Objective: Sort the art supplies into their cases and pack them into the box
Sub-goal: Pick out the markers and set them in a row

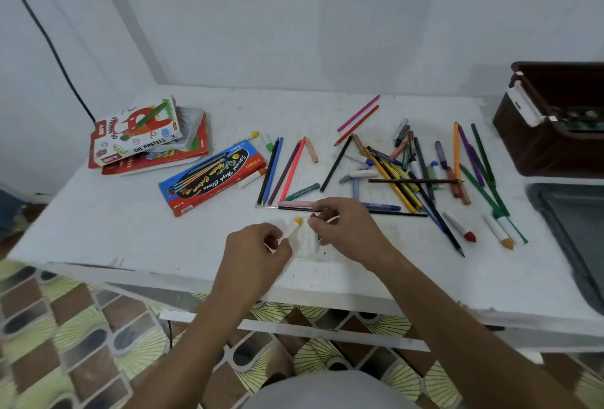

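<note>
Near the front edge of the white desk (130, 229), the left hand (258, 252) pinches a white-wrapped crayon with a yellow-orange tip (292, 228), its grip clamped on the lower end so the tip points up and to the right. Just beside it the right hand (346, 229) has its fingers curled round a small dark brown piece (322, 214); what that piece is cannot be told. Between and under the two hands lies a clear plastic tray (310, 245), blurred and hard to make out.

Right behind the hands lie a pink marker (295, 203) and a thin black brush (397, 213), and beyond those a fan of coloured pencils (287, 170) leans together. To the right spreads a tangled heap of pencils, markers and crayons (415, 170), crossing over one another, with a red-tipped crayon (461, 229) and an orange-tipped crayon (500, 234) lying at its near edge.

To the left lies a flat blue and red water-colour pencil case (212, 176), and farther left a stack topped by an oil pastels box (137, 131). A dark brown box (552, 121) stands at the desk's right end, well apart from the hands, with a grey lid (575, 229) lying in front of it. A patterned floor (81, 343) shows below the desk.
</note>
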The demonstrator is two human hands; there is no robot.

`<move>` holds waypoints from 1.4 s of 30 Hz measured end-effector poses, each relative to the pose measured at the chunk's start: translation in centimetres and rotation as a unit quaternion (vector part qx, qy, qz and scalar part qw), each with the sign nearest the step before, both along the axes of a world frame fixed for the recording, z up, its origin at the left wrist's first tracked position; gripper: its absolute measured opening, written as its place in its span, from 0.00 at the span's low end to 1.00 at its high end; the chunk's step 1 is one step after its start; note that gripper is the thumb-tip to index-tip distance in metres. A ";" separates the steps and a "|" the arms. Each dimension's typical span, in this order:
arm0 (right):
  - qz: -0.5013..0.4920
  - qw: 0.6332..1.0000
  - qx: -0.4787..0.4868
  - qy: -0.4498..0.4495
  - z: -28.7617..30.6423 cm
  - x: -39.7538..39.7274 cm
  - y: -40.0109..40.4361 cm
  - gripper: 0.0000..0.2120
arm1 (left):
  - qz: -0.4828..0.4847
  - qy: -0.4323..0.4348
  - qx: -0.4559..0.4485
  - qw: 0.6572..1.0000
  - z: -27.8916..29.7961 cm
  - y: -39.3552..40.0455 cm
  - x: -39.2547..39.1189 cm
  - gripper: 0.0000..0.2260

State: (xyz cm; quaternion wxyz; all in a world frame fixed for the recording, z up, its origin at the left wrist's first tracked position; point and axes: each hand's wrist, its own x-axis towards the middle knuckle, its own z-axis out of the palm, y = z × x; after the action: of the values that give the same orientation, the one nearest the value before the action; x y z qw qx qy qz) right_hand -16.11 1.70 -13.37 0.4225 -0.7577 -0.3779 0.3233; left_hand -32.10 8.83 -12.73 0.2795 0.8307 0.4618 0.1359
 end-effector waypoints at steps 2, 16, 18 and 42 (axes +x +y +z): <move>-0.016 0.999 0.000 -0.027 -0.6 -0.6 0.3 0.11 | -0.012 0.011 0.022 1.000 -0.3 -0.5 0.1 0.11; 0.017 0.982 0.008 -0.186 -1.5 -1.8 -0.2 0.10 | -0.075 0.036 0.060 0.995 -1.9 -0.7 0.3 0.15; 0.026 0.979 0.005 -0.200 -1.6 -1.7 -0.5 0.12 | -0.079 0.023 0.053 0.995 -1.9 -0.3 0.3 0.15; 0.074 0.978 -0.005 -0.193 -2.9 -1.3 -1.3 0.19 | -0.131 0.061 0.041 0.989 -1.7 1.4 2.4 0.13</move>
State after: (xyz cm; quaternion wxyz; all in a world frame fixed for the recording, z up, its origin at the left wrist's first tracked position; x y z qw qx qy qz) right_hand -17.42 0.37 -16.26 0.3124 -0.7781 -0.5056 0.2032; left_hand -29.70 10.24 -14.42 0.2322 0.9016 0.3590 0.0656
